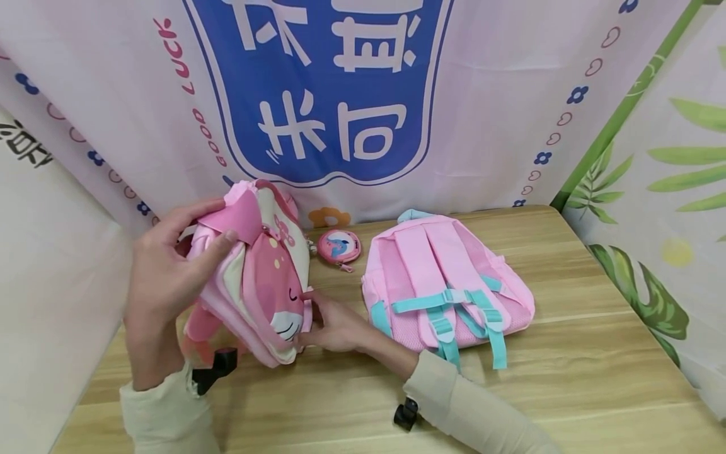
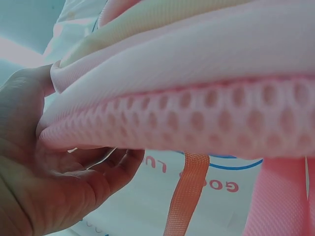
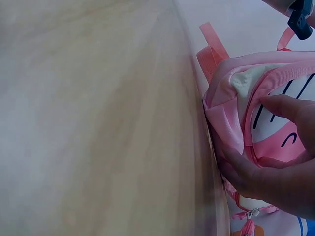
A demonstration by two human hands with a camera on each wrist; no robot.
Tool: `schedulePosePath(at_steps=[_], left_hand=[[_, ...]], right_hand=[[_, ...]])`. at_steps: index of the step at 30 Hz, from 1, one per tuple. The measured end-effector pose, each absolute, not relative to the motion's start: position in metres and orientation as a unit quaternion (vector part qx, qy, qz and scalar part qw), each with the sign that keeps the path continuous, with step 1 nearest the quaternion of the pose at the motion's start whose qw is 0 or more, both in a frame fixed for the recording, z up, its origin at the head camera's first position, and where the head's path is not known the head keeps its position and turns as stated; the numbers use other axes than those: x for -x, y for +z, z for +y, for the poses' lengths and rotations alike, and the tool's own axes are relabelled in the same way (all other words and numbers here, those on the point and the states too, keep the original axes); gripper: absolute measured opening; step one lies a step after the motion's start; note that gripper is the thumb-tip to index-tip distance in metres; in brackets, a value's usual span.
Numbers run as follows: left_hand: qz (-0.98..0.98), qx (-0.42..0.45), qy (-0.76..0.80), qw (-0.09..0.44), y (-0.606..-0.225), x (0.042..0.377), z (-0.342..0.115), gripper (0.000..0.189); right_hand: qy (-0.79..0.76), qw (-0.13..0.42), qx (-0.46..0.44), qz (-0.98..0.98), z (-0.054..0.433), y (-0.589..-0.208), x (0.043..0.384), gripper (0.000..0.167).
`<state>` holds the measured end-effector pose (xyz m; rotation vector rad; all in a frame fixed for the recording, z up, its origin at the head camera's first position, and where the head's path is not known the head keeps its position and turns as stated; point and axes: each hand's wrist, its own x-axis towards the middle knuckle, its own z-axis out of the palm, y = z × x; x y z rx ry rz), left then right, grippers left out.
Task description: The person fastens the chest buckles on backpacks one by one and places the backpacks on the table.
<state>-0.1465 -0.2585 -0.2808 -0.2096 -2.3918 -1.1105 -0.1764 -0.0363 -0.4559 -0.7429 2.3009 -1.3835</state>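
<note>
A pink and cream backpack with a cartoon animal face stands tilted at the left of the table in the head view. My left hand grips its upper left side, thumb on the front and fingers behind. In the left wrist view, that hand's palm lies against the padded mesh back. My right hand holds the lower right edge by the front pocket. The right wrist view shows its thumb over the printed face and its other fingers around the side panel.
A second pink backpack with turquoise straps lies straps-up to the right. Between the bags, near the back edge, is a small round zip purse. A printed curtain hangs behind the wooden table.
</note>
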Motion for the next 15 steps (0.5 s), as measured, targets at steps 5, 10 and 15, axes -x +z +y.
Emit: schedulePosePath(at_steps=[5,10,15], left_hand=[[-0.876,0.081,-0.406,0.246,-0.2813,0.1465,-0.2553,0.049],[-0.867,0.079,-0.426,0.247,-0.2841,0.1456,-0.2536,0.048],[-0.864,0.074,-0.434,0.243,-0.2857,0.1445,-0.2476,0.048]], right_hand=[[-0.496,0.184,0.259,0.808,-0.0345,-0.4562,0.1758,0.083],[-0.522,0.2,0.261,0.787,-0.0333,-0.4558,0.1759,0.082],[-0.529,0.21,0.262,0.779,-0.0321,-0.4541,0.1747,0.08]])
